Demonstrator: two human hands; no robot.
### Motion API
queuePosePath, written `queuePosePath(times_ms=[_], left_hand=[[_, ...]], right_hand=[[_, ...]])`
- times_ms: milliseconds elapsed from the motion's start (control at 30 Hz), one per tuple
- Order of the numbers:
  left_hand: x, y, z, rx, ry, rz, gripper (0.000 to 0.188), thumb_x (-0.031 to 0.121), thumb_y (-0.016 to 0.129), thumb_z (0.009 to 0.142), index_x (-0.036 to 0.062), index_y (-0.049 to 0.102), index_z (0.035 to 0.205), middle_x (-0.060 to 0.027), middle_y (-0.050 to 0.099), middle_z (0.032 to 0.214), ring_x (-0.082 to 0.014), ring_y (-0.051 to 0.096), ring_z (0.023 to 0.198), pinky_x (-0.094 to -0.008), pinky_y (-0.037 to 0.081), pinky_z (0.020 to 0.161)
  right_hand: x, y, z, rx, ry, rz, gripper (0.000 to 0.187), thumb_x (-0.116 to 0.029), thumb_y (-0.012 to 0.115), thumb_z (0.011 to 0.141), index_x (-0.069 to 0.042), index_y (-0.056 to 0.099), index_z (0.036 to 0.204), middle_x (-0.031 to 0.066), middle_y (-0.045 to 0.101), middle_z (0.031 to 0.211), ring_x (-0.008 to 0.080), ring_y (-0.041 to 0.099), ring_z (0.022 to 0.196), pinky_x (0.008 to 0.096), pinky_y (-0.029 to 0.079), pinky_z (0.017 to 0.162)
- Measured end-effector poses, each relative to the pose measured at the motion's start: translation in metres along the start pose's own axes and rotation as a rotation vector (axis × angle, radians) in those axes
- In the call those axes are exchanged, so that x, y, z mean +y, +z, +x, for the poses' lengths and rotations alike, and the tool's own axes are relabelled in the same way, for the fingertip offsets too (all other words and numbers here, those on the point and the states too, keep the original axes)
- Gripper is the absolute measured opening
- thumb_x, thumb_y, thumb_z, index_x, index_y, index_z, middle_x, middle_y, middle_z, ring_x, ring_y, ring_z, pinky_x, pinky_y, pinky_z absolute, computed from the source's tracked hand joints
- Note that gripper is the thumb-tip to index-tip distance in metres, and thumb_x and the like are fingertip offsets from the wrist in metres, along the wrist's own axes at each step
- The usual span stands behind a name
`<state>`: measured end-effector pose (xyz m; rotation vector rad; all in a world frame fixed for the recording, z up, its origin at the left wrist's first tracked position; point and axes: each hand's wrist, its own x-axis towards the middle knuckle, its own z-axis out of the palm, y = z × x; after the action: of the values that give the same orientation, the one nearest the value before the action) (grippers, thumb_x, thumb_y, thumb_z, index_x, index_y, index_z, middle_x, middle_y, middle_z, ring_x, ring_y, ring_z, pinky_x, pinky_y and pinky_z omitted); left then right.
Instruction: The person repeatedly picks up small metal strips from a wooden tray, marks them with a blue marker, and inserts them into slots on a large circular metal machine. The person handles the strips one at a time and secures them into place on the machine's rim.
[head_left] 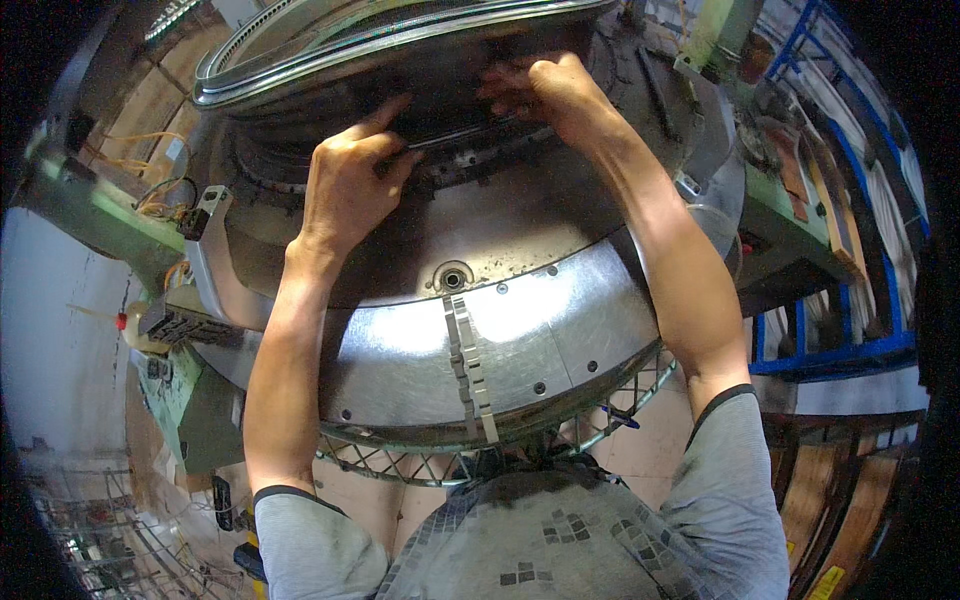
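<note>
My left hand (352, 180) is at the dark inner wall of a large round metal machine (420, 325), left of centre. Its index finger and thumb stretch out apart from each other, and I see nothing between them. Farther right, my right hand (545, 95) reaches to the same dark wall. Its fingers are spread and point left, partly lost in shadow. Below both hands runs a ring of small dark parts (470, 160) around the wall's foot. Whether the fingertips touch the wall I cannot tell.
A shiny curved rim (400, 45) tops the dark wall. Grey metal brackets (215, 250) rise at the left beside a green machine arm (100, 215) with orange cables. A blue rack (840, 355) stands at the right. Wooden boards (815, 490) lie lower right.
</note>
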<state>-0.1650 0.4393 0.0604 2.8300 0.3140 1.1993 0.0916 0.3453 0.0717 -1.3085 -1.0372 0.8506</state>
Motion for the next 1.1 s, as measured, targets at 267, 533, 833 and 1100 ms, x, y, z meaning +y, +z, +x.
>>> queuePosePath(times_ms=[267, 533, 833, 1100], left_hand=[[-0.001, 0.004, -0.002, -0.039, 0.011, 0.015, 0.013, 0.009, 0.078, 0.078, -0.0021, 0.072, 0.078, -0.0132, 0.067, 0.127, -0.0344, 0.072, 0.086, -0.0376, 0.059, 0.078], [-0.001, 0.006, -0.002, -0.143, -0.041, 0.017, 0.013, 0.011, 0.076, 0.081, 0.0012, 0.077, 0.09, -0.0154, 0.067, 0.126, -0.0348, 0.073, 0.085, -0.0384, 0.059, 0.077], [-0.008, 0.017, -0.006, -0.103, 0.089, -0.003, 0.024, 0.019, 0.077, 0.085, 0.0025, 0.075, 0.102, -0.0203, 0.072, 0.097, -0.0361, 0.072, 0.081, -0.0396, 0.058, 0.072], [0.009, -0.006, -0.003, -0.074, 0.006, 0.039, 0.023, 0.014, 0.079, 0.081, 0.0064, 0.076, 0.103, -0.0147, 0.074, 0.105, -0.0301, 0.074, 0.088, -0.0359, 0.06, 0.079]], right_hand=[[0.015, 0.008, 0.008, -0.034, -0.217, -0.084, 0.027, -0.023, 0.07, 0.095, -0.002, 0.073, 0.112, 0.0091, 0.076, 0.102, 0.015, 0.068, 0.086, 0.0302, 0.053, 0.076], [0.022, -0.003, 0.011, 0.013, -0.13, 0.036, 0.024, -0.015, 0.068, 0.095, 0.001, 0.071, 0.112, 0.0122, 0.075, 0.105, 0.0211, 0.072, 0.094, 0.0323, 0.059, 0.079], [-0.007, 0.013, -0.043, -0.157, -0.01, -0.457, 0.028, -0.026, 0.068, 0.096, 0.002, 0.071, 0.1, 0.0074, 0.073, 0.085, 0.015, 0.069, 0.071, 0.0274, 0.054, 0.064], [-0.016, 0.108, -0.296, -0.059, 0.248, -0.441, 0.018, -0.003, 0.063, 0.095, 0.003, 0.059, 0.112, 0.0155, 0.073, 0.08, 0.0165, 0.07, 0.061, 0.025, 0.053, 0.049]])
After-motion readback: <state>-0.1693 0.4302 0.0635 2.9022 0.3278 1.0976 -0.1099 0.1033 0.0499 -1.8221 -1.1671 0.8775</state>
